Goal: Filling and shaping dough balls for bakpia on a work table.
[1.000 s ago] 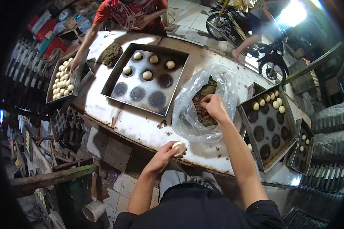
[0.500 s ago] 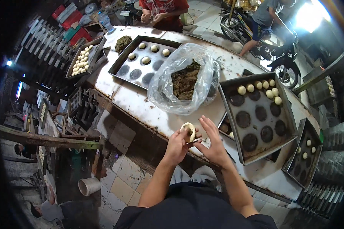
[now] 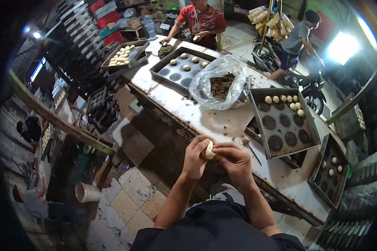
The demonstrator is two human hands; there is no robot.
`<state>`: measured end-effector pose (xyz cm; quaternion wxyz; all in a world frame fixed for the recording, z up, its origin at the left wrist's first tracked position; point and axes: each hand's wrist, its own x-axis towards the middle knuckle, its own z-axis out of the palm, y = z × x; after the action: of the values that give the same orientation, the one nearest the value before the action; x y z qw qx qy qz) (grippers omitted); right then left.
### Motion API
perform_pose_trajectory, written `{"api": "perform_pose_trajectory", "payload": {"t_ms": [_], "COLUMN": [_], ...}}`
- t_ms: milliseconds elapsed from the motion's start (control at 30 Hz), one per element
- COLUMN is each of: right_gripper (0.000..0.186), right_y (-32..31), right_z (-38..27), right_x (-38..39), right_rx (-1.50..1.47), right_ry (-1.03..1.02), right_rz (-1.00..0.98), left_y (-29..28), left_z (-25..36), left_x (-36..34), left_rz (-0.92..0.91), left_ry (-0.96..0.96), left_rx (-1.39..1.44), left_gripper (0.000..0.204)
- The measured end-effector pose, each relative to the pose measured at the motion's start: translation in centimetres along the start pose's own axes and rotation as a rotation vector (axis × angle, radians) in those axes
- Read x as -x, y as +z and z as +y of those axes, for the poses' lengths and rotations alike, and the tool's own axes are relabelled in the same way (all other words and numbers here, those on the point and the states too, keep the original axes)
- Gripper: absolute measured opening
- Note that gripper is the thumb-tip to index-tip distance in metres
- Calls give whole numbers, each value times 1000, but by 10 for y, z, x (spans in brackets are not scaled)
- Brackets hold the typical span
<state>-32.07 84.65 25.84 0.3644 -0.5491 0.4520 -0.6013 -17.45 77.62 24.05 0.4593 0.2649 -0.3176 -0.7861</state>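
Note:
My left hand [image 3: 193, 163] holds a piece of pale dough [image 3: 210, 151] near the white table's [image 3: 222, 123] front edge. The fingers of my right hand [image 3: 234, 161] press on the dough's edge from the right. Beyond them sits a clear plastic bag [image 3: 199, 94] of dark brown, crumbly filling [image 3: 220, 85]. To its left is a metal tray [image 3: 165, 77] with dough balls over round wells. At the right lie a larger tray [image 3: 274, 152] with several balls along its far end and a smaller tray [image 3: 335, 196] with a few balls.
A co-worker in red [image 3: 203, 21] stands across the table beside a dark mound [image 3: 165, 51] and a tray of many balls [image 3: 137, 50]. A person in grey [image 3: 295, 42] is by a motorbike [image 3: 314, 92]. Wooden beams [image 3: 58, 115], stacked metal racks, other workers and a bucket [image 3: 87, 192] occupy the left.
My right hand has left the bag and joined my left hand on the dough, which is now folded. The red-shirted co-worker's hand moved to the mound. The view has shifted.

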Motion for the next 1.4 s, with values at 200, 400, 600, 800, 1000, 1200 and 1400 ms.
{"api": "perform_pose_trajectory", "payload": {"t_ms": [200, 400, 600, 800, 1000, 1200, 1400], "right_gripper": [13, 12, 26, 14, 18, 16, 61], "right_y": [32, 28, -75, -209, -359, -462, -461], "right_z": [-31, -62, -60, -55, -53, -43, -44], "right_x": [56, 104, 152, 216, 299, 326, 281], "right_rx": [-431, 51, -197, -12, -41, -254, -1150], "right_ry": [412, 88, 225, 120, 365, 19, 112], "right_rz": [174, 83, 264, 497, 818, 825, 954], "left_y": [-6, 7, 97, 189, 329, 436, 470], "left_z": [-8, -17, -75, -203, -321, -370, -406], "left_x": [94, 126, 136, 89, 74, 62, 26], "left_rz": [-135, -67, -349, -453, -865, -1056, -1071], "left_ry": [395, 261, 524, 138, 5, -266, 434], "left_rx": [-273, -447, -800, -878, -973, -1079, -1283], "left_gripper": [33, 32, 41, 30, 34, 33, 16]}}
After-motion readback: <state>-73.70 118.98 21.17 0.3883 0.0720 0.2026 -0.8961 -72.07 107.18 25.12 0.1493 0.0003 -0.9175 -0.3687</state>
